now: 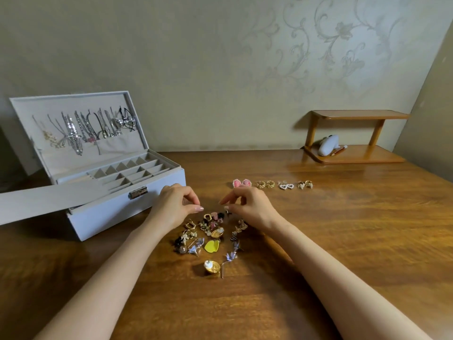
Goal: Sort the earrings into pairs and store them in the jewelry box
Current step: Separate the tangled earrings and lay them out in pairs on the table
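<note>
A mixed pile of earrings (208, 231) lies on the wooden table (355, 241) in front of me, with a yellow one (212, 246), a gold domed one (212, 266) and a long lilac one (229, 257) at its near side. My left hand (177, 202) and my right hand (247, 204) hover over the pile's far edge, fingers loosely curled, thumbs pointing toward each other; I see nothing between them. Beyond the right hand stands a row of pairs: pink hearts (241, 183), gold rings (265, 184), pearl hearts (286, 186), gold pieces (305, 184). The white jewelry box (157, 192) stands open at left.
The box's raised lid (73, 128) holds several hanging necklaces, and its tray of small compartments (130, 170) shows nothing inside. A small wooden shelf (355, 153) with a white object (328, 144) stands at the back right against the wall.
</note>
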Motion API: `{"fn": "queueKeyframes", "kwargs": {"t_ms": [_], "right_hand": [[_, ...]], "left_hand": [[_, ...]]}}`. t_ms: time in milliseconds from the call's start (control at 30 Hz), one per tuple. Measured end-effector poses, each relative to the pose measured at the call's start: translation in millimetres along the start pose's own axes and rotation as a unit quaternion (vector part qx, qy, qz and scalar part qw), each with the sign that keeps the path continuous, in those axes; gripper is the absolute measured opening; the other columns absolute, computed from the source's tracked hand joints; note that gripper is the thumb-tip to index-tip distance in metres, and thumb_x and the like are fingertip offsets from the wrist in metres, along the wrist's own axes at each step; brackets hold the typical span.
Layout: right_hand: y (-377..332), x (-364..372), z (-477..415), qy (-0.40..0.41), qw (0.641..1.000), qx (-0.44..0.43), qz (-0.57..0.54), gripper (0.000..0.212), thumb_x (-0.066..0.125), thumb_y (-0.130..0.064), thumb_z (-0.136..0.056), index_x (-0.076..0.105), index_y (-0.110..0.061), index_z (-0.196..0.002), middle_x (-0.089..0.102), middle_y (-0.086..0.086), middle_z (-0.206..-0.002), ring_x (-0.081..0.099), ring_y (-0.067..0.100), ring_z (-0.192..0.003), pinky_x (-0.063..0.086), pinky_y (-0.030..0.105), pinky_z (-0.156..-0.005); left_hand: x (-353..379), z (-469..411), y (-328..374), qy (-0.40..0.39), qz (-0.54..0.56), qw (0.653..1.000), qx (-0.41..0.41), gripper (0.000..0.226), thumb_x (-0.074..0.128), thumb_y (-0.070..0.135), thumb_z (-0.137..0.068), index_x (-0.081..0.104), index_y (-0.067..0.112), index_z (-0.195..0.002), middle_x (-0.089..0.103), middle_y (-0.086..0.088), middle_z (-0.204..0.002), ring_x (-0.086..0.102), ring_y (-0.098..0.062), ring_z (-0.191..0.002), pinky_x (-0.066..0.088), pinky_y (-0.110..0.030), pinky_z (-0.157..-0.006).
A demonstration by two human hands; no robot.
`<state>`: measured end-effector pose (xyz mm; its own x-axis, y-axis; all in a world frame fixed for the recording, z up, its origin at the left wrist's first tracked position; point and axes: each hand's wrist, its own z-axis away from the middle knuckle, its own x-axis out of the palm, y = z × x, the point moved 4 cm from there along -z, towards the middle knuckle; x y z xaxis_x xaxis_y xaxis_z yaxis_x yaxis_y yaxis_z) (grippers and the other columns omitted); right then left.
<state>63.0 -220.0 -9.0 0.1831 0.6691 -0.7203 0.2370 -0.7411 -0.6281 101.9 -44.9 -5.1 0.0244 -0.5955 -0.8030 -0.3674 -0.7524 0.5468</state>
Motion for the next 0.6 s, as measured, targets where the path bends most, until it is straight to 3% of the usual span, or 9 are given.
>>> {"fn": "queueKeyframes", "kwargs": {"t_ms": [100, 233, 333, 467, 600], "right_hand": [[2, 7, 2, 0.007, 1.000, -0.024, 0.017, 0.015, 0.065, -0.018, -0.082, 0.074, -0.028, -0.087, 0.060, -0.008, -0.087, 0.049, 0.006, -0.076, 0.041, 0.025, -0.069], [3, 8, 6, -0.001, 0.997, -0.056, 0.050, 0.020, 0.062, -0.019, -0.086, 0.074, -0.034, -0.093, 0.059, -0.006, -0.097, 0.046, 0.013, -0.093, 0.041, 0.030, -0.080], [-3, 9, 9, -0.017, 0.995, -0.083, 0.052, 0.022, 0.062, -0.019, -0.088, 0.073, -0.034, -0.099, 0.061, -0.006, -0.106, 0.047, 0.010, -0.096, 0.040, 0.028, -0.085], [-7, 13, 10, -0.035, 0.990, -0.096, 0.093, 0.023, 0.061, -0.020, -0.088, 0.072, -0.034, -0.104, 0.058, -0.008, -0.108, 0.036, 0.006, -0.095, 0.035, 0.028, -0.088], [-6, 14, 11, -0.040, 0.990, -0.084, 0.104, 0.019, 0.064, -0.022, -0.086, 0.074, -0.035, -0.096, 0.058, -0.010, -0.107, 0.041, 0.012, -0.100, 0.037, 0.035, -0.092]], "left_hand": [[-6, 3, -1, -0.036, -0.031, 0.999, -0.003, 0.011, 0.071, 0.025, -0.080, 0.061, 0.023, -0.075, 0.059, 0.004, -0.089, 0.055, -0.012, -0.083, 0.049, -0.031, -0.075], [-9, 9, -5, -0.114, -0.043, 0.992, -0.027, 0.008, 0.069, 0.025, -0.081, 0.062, 0.023, -0.081, 0.061, 0.006, -0.089, 0.058, -0.011, -0.083, 0.050, -0.031, -0.078], [-4, 12, -6, -0.156, -0.050, 0.986, -0.024, 0.008, 0.069, 0.021, -0.082, 0.062, 0.024, -0.084, 0.058, 0.008, -0.085, 0.054, -0.005, -0.077, 0.043, -0.023, -0.069], [2, 11, -4, -0.133, -0.057, 0.989, -0.016, 0.008, 0.066, 0.019, -0.084, 0.060, 0.024, -0.082, 0.054, 0.011, -0.082, 0.050, -0.002, -0.072, 0.038, -0.019, -0.061], [4, 10, 0, -0.102, -0.056, 0.993, -0.006, 0.007, 0.063, 0.022, -0.086, 0.059, 0.022, -0.081, 0.059, 0.007, -0.088, 0.052, -0.004, -0.075, 0.040, -0.020, -0.066]]}}
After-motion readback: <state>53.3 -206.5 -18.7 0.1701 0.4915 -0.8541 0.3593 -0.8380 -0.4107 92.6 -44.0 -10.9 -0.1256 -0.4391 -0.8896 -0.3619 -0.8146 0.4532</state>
